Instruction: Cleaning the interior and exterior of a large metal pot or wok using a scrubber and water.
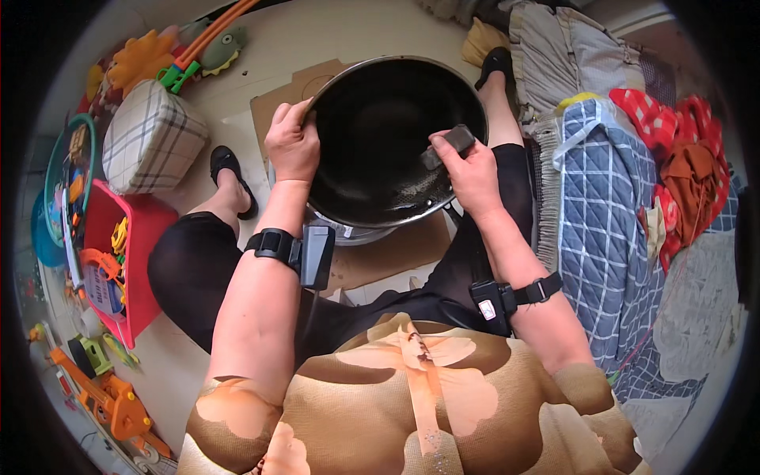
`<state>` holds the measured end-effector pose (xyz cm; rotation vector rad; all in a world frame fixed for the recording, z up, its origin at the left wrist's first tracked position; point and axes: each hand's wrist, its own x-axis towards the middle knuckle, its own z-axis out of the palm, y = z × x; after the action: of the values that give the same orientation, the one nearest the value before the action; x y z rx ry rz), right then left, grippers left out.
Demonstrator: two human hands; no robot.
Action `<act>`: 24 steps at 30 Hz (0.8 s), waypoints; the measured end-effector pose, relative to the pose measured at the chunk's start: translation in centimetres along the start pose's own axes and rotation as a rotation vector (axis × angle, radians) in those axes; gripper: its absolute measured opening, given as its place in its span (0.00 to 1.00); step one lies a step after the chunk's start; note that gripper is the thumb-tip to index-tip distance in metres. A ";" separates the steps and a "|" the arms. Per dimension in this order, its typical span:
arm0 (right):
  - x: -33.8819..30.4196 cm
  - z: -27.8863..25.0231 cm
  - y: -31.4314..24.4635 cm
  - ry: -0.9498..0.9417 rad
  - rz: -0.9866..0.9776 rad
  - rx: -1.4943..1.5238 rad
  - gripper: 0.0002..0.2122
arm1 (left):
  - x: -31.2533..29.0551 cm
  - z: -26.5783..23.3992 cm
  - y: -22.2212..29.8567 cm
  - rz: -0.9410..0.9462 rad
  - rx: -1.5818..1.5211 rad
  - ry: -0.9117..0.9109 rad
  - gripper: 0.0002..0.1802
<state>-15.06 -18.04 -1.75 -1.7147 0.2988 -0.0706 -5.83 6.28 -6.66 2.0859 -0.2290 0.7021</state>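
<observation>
A large black wok (380,134) is tilted in front of me between my legs, its inside facing me. My left hand (293,144) is closed on its left rim, thumb on the inner side. My right hand (473,174) pinches a dark grey block-shaped scrubbing sponge (457,138) at the wok's right inner wall. Wet, shiny marks show on the wok's surface below the sponge. Part of a pale basin-like rim (348,233) peeks out under the wok; the rest of it is hidden.
Flattened cardboard (388,261) lies on the floor beneath the wok. At left stand a checked cloth-covered stool (150,134), a red bin (146,237) with toys, and an orange toy truck (119,408). Blue checked quilting (606,206) and a red patterned cloth (645,119) lie at right.
</observation>
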 end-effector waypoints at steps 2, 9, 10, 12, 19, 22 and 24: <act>0.0 -0.3 0.4 -0.005 0.027 0.001 0.09 | 0.0 0.0 -0.3 0.000 0.017 -0.005 0.10; -0.3 -0.6 1.1 0.000 0.108 -0.027 0.09 | -0.2 0.1 0.6 -0.010 0.022 0.013 0.10; -0.4 -0.5 1.1 -0.010 0.105 -0.012 0.10 | -0.2 0.1 0.7 -0.013 0.026 0.008 0.10; -0.7 0.0 0.9 -0.032 0.084 0.018 0.10 | -0.4 -0.3 0.4 -0.006 0.026 0.016 0.10; -0.4 0.8 -0.7 -0.055 -0.082 -0.078 0.10 | -0.4 -0.6 -0.6 0.030 0.065 0.037 0.10; -0.2 -0.1 0.5 -0.013 0.021 -0.188 0.10 | -0.7 0.2 0.2 -0.020 0.023 0.044 0.10; 0.4 0.6 1.5 -0.011 0.065 -0.148 0.10 | -0.2 0.1 0.0 -0.020 0.029 0.035 0.10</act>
<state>-14.80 -17.78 -3.41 -1.8501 0.3587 0.0093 -5.98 6.19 -6.80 2.0983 -0.1790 0.7330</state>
